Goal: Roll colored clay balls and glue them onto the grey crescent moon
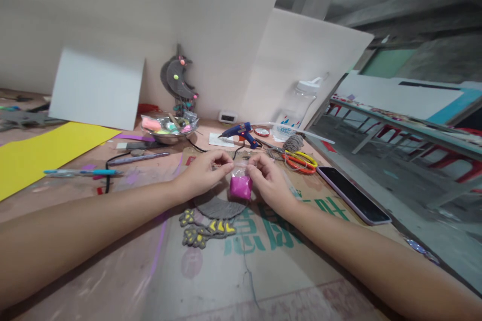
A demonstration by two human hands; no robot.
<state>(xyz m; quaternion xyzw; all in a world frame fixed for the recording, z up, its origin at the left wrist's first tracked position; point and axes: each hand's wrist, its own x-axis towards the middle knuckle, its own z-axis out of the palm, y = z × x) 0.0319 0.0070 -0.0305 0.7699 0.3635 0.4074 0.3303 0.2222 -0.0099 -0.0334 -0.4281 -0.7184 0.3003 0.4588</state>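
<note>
Between my two hands hangs a small clear plastic bag point(238, 172) with a block of magenta modelling clay point(241, 188) inside. My left hand point(205, 173) pinches the bag's top edge from the left, thumb against fingers. At the other top corner, my right hand point(268, 178) grips it with curled fingers. Partly hidden behind the bag lies a grey yarn-wrapped crescent point(220, 206) on the cardboard. Just below it are grey paw-shaped pieces with yellow pads point(196, 235) and a grey strip with yellow marks point(222, 228).
Behind my hands are a blue glue gun point(241, 132), scissors with orange and yellow handles point(301, 163) and a bowl of bagged clay point(169, 132). A phone point(354, 195) lies right; a water bottle point(297, 107) stands behind. Yellow card point(48, 152) and a blue pen point(81, 173) lie left.
</note>
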